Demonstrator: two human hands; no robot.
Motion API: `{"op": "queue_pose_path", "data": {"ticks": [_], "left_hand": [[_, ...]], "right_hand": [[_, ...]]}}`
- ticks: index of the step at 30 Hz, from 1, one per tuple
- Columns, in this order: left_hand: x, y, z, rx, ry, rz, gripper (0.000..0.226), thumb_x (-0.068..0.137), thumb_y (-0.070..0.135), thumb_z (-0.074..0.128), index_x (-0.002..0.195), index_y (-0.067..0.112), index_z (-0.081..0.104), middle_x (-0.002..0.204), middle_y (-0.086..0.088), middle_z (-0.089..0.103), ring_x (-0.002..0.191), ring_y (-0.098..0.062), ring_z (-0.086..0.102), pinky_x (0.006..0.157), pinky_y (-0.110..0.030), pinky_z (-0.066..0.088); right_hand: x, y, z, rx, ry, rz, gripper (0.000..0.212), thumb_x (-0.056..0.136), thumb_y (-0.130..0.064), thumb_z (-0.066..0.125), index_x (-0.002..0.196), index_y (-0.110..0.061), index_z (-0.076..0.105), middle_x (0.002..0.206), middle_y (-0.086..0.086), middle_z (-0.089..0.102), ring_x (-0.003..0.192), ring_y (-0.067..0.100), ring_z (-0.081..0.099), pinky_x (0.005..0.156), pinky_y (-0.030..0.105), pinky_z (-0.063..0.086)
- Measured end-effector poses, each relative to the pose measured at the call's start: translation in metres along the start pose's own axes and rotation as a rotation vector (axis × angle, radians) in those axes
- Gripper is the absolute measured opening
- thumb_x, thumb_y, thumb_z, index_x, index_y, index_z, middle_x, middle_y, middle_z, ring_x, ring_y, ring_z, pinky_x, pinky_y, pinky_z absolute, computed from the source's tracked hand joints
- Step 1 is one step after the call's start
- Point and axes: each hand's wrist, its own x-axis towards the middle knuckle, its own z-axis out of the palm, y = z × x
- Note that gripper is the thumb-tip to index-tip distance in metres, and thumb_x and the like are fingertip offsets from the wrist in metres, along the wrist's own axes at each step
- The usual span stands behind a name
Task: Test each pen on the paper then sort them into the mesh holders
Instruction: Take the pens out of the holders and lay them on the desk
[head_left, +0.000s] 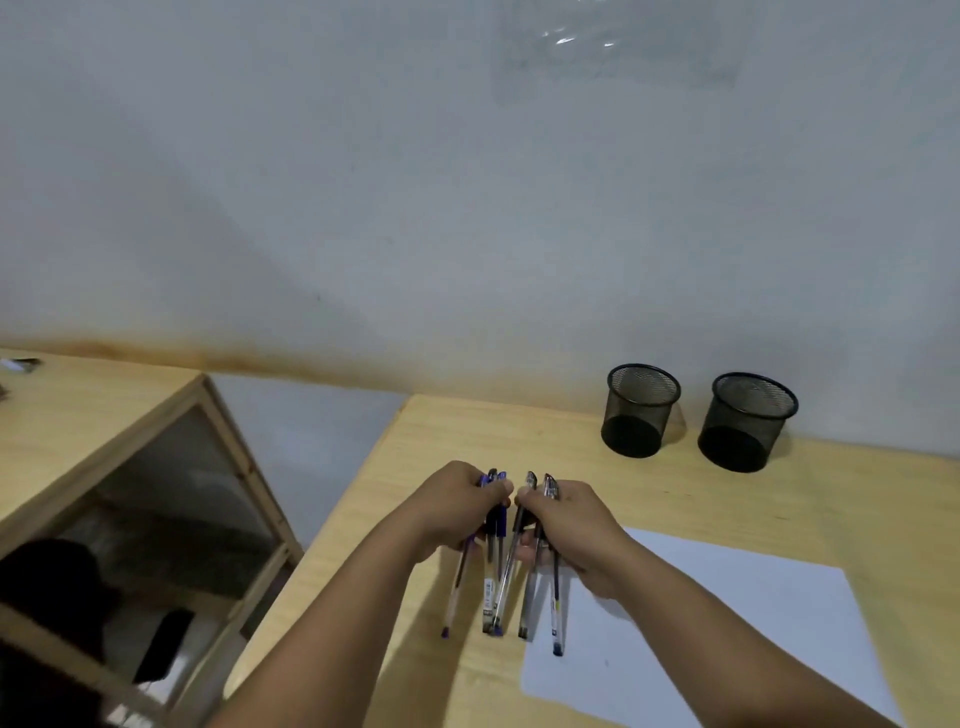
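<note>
Several capped pens lie side by side on the wooden table (675, 499), caps pointing away from me. My left hand (457, 506) grips the blue-capped pens (493, 551) near their caps. My right hand (574, 525) grips the black-capped pens (556, 608) the same way. The two hands nearly touch. A white sheet of paper (727, 629) lies to the right, and the rightmost pen's end rests on its edge. Two black mesh holders stand at the back right, one on the left (640, 410) and one on the right (745, 422); I see nothing in either.
A second wooden unit with a glass panel (104, 431) stands to the left across a gap. A dark shape (52, 587) shows through the glass. The grey wall (467, 208) rises right behind the table.
</note>
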Motion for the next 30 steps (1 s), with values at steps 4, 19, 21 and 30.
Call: {"op": "queue_pose_path", "data": {"ticks": [4,19,21,30], "left_hand": [[0.004,-0.020,-0.005,0.000,0.058,-0.065,0.041,0.094,0.044,0.058,0.074,0.009,0.050,0.062,-0.011,0.043,0.056,-0.025,0.048,0.056,-0.038,0.047],[0.002,-0.047,-0.013,0.015,0.142,-0.086,0.019,0.081,0.015,0.075,0.098,0.012,0.067,0.083,-0.010,0.065,0.063,-0.022,0.062,0.050,-0.024,0.050],[0.003,-0.050,-0.011,0.061,0.156,-0.094,0.027,0.077,0.012,0.079,0.101,0.015,0.066,0.097,-0.011,0.067,0.077,-0.023,0.067,0.056,-0.029,0.057],[0.000,-0.053,-0.011,0.013,0.248,-0.148,0.055,0.073,0.001,0.082,0.119,0.017,0.057,0.110,-0.012,0.063,0.081,-0.022,0.070,0.071,-0.039,0.062]], "right_hand": [[0.010,0.006,0.022,-0.026,-0.009,0.066,0.045,0.088,-0.036,0.061,0.102,0.006,0.066,0.081,0.025,0.070,0.064,0.034,0.065,0.071,0.050,0.059],[-0.004,-0.002,0.033,-0.350,0.099,-0.097,0.024,0.092,-0.037,0.056,0.106,-0.018,0.060,0.099,0.002,0.064,0.074,0.017,0.057,0.061,0.029,0.044],[-0.008,-0.001,0.033,-0.376,0.100,-0.115,0.020,0.092,-0.033,0.056,0.104,-0.017,0.060,0.099,0.003,0.064,0.076,0.016,0.056,0.063,0.030,0.043],[-0.018,-0.002,0.030,-0.370,0.125,-0.191,0.015,0.093,-0.023,0.057,0.106,-0.016,0.059,0.104,-0.002,0.058,0.077,0.008,0.053,0.058,0.023,0.041]]}}
